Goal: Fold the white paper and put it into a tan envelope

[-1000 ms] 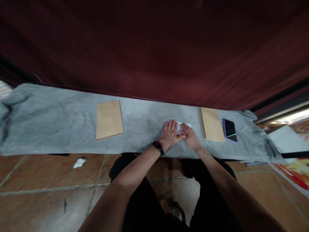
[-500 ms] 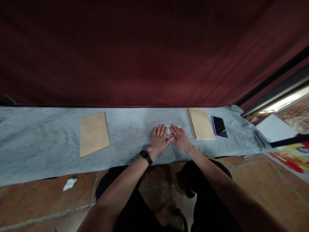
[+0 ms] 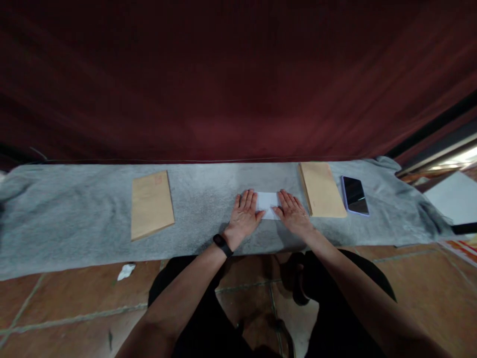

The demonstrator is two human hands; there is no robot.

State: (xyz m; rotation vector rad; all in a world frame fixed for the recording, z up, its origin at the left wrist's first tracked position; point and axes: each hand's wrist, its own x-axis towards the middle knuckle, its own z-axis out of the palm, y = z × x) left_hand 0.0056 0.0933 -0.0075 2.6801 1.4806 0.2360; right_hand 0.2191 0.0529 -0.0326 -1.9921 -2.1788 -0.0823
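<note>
A small white sheet of folded paper (image 3: 267, 203) lies flat on the grey cloth (image 3: 208, 199) in front of me. My left hand (image 3: 244, 213) rests palm down on its left side, fingers stretched out and pointing away from me. On the paper's right side lies my right hand (image 3: 293, 213), also flat with the fingers extended. Between the two hands the middle of the paper shows; its side edges are hidden under them. A black wristband (image 3: 222, 244) is on my left wrist.
Brown envelopes (image 3: 323, 190) lie stacked just right of my right hand, with a phone (image 3: 355, 195) beyond them. Another brown envelope (image 3: 152, 205) sits further left. A dark red curtain (image 3: 223, 99) hangs behind the cloth-covered surface. Crumpled white tissue (image 3: 126, 271) is on the tiled floor.
My hands have moved apart, the right one sliding to the right, so more of the white paper shows between them. The view has shifted slightly.
</note>
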